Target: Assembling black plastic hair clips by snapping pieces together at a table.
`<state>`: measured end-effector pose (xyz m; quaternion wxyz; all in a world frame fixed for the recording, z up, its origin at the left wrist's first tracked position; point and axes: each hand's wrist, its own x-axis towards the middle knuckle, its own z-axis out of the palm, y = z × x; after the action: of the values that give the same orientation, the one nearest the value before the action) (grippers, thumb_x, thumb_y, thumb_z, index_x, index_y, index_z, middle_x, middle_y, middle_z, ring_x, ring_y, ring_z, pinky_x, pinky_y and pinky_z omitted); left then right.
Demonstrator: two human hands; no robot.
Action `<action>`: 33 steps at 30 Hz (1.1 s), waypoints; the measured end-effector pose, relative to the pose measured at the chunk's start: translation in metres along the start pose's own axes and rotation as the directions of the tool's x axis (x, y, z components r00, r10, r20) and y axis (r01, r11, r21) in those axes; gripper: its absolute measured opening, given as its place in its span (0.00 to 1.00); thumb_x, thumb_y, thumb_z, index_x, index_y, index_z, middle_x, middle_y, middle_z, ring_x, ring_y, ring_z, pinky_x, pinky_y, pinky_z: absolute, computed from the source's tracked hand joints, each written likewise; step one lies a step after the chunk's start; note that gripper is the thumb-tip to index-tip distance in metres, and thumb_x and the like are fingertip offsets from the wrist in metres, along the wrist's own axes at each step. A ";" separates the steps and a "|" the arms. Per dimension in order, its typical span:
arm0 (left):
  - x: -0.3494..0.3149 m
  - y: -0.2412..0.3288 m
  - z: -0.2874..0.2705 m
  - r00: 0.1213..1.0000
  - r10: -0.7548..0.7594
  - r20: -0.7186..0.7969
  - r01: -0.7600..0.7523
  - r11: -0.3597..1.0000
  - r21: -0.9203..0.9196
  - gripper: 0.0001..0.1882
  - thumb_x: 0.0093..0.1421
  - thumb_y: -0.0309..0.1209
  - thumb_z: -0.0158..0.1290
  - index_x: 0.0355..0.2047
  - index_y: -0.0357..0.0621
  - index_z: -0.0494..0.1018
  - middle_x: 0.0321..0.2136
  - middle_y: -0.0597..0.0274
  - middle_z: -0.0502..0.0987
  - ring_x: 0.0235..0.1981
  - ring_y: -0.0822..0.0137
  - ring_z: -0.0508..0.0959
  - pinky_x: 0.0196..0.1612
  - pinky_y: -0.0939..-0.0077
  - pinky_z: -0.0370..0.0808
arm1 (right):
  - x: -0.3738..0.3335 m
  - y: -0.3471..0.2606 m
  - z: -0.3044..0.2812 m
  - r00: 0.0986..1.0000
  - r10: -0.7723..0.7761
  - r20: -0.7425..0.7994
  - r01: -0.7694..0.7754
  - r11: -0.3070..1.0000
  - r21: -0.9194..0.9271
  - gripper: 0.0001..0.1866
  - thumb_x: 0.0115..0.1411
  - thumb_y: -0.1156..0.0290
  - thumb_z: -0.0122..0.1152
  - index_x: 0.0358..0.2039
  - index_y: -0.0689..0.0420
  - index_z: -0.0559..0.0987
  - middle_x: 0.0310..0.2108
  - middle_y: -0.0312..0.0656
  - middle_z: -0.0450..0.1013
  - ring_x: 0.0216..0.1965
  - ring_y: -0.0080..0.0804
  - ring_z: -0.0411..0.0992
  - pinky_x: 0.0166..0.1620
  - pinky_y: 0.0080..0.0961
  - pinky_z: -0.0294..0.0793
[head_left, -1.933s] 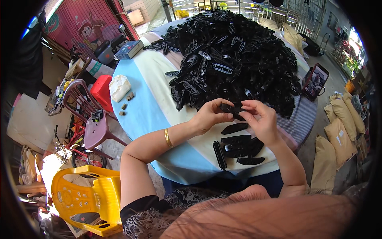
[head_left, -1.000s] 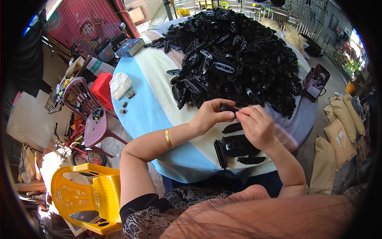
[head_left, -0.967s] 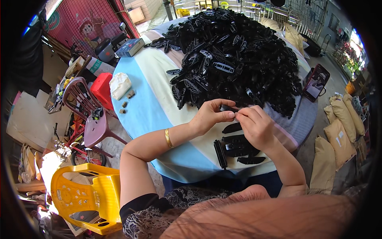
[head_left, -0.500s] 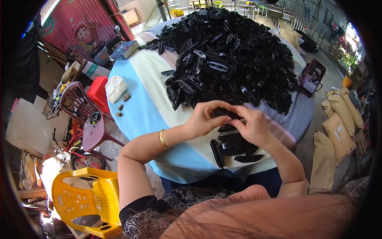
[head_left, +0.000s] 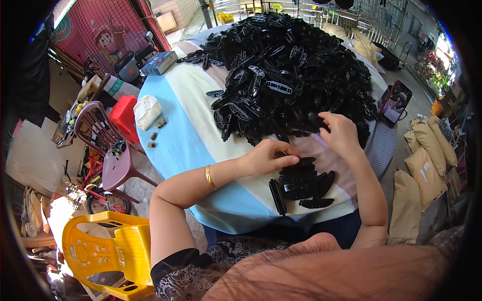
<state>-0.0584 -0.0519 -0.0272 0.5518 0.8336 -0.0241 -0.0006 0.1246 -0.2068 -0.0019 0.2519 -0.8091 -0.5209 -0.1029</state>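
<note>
On the cloth-covered table rises a big heap of black plastic pieces point(head_left: 296, 70), long, narrow and oval, some with slots. My left hand point(head_left: 271, 156), a gold bangle at its wrist, is closed in a pinch on the end of a black plastic piece point(head_left: 306, 161) at the top of a small group. That group of similar black pieces point(head_left: 300, 186) lies side by side in front of me. At the heap's near edge, my right hand point(head_left: 340, 133) has thumb and forefinger apart, the tips beside a dark piece point(head_left: 315, 119). Its other fingers are partly hidden.
A phone point(head_left: 395, 103) stands propped at the table's right edge. On the left are a crumpled white bag point(head_left: 147, 112), small brown bits point(head_left: 152, 136) and a blue box point(head_left: 159, 63). A yellow chair point(head_left: 108, 251) and brown sacks point(head_left: 405, 205) stand on the floor.
My hands were together over a black piece; now they are apart. The right has moved up and right to the heap, the left slightly right and down to the small group.
</note>
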 end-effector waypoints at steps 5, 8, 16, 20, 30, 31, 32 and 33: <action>0.007 -0.005 0.000 0.946 -0.063 -0.317 -0.115 0.850 -0.514 0.21 0.61 0.32 0.52 0.52 0.34 0.65 0.41 0.61 0.74 0.42 0.71 0.74 0.45 0.79 0.73 | 0.011 -0.027 -0.017 0.983 -0.062 0.170 -0.043 0.833 0.552 0.16 0.46 0.77 0.63 0.38 0.63 0.78 0.29 0.42 0.77 0.28 0.25 0.74 0.31 0.18 0.73; 0.005 -0.001 -0.006 0.937 -0.095 -0.335 -0.119 0.818 -0.563 0.19 0.61 0.29 0.51 0.51 0.36 0.66 0.41 0.60 0.74 0.40 0.72 0.75 0.44 0.79 0.74 | 0.015 -0.039 -0.009 0.905 -0.249 0.345 0.001 0.812 0.584 0.15 0.46 0.75 0.66 0.36 0.63 0.78 0.26 0.43 0.76 0.24 0.26 0.73 0.31 0.21 0.73; 0.002 0.005 -0.012 0.882 -0.117 -0.456 -0.061 0.932 -0.358 0.14 0.58 0.24 0.54 0.45 0.38 0.70 0.39 0.64 0.75 0.36 0.78 0.74 0.40 0.85 0.72 | 0.014 -0.015 0.011 0.914 -0.340 0.219 0.330 0.940 0.083 0.04 0.43 0.75 0.61 0.24 0.58 0.77 0.25 0.41 0.70 0.29 0.40 0.72 0.32 0.32 0.72; 0.001 0.006 -0.012 0.886 -0.167 -0.433 0.012 0.941 -0.339 0.14 0.54 0.20 0.55 0.42 0.39 0.71 0.38 0.66 0.75 0.34 0.81 0.73 0.36 0.87 0.70 | 0.008 -0.017 0.024 0.907 -0.398 0.138 0.403 0.915 -0.005 0.04 0.44 0.77 0.59 0.23 0.58 0.73 0.26 0.41 0.68 0.31 0.39 0.70 0.32 0.33 0.71; 0.006 -0.002 -0.013 0.902 -0.137 -0.409 -0.002 0.947 -0.322 0.15 0.52 0.19 0.57 0.40 0.39 0.68 0.36 0.66 0.75 0.36 0.78 0.74 0.39 0.85 0.72 | 0.013 -0.021 0.005 0.969 -0.209 -0.133 0.245 0.886 0.393 0.06 0.52 0.77 0.61 0.28 0.60 0.72 0.22 0.44 0.72 0.22 0.37 0.72 0.26 0.27 0.71; 0.007 -0.004 -0.011 0.907 -0.115 -0.405 0.000 0.962 -0.273 0.15 0.53 0.18 0.57 0.40 0.40 0.68 0.38 0.65 0.74 0.37 0.77 0.74 0.40 0.86 0.71 | 0.011 -0.024 0.004 0.967 -0.205 -0.148 0.251 0.847 0.469 0.07 0.49 0.79 0.63 0.29 0.61 0.73 0.23 0.43 0.72 0.21 0.32 0.72 0.24 0.21 0.71; 0.006 -0.004 -0.009 0.897 -0.113 -0.428 -0.028 0.950 -0.310 0.15 0.51 0.19 0.58 0.39 0.40 0.68 0.36 0.66 0.74 0.35 0.78 0.75 0.40 0.86 0.72 | 0.009 -0.029 0.007 0.962 -0.219 -0.160 0.271 0.821 0.503 0.07 0.49 0.80 0.63 0.29 0.61 0.74 0.23 0.42 0.72 0.21 0.31 0.72 0.25 0.21 0.71; 0.007 -0.004 -0.009 0.893 -0.116 -0.435 -0.026 0.952 -0.307 0.15 0.51 0.19 0.58 0.39 0.40 0.68 0.36 0.66 0.74 0.35 0.78 0.75 0.40 0.86 0.72 | 0.006 -0.032 0.009 0.958 -0.229 -0.174 0.287 0.797 0.532 0.07 0.49 0.80 0.63 0.29 0.61 0.75 0.23 0.42 0.72 0.22 0.30 0.72 0.25 0.20 0.71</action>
<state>-0.0513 -0.0425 -0.0278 0.6639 0.7166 0.1236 0.1747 0.0972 -0.1866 0.0026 0.4840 -0.6169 -0.6202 -0.0222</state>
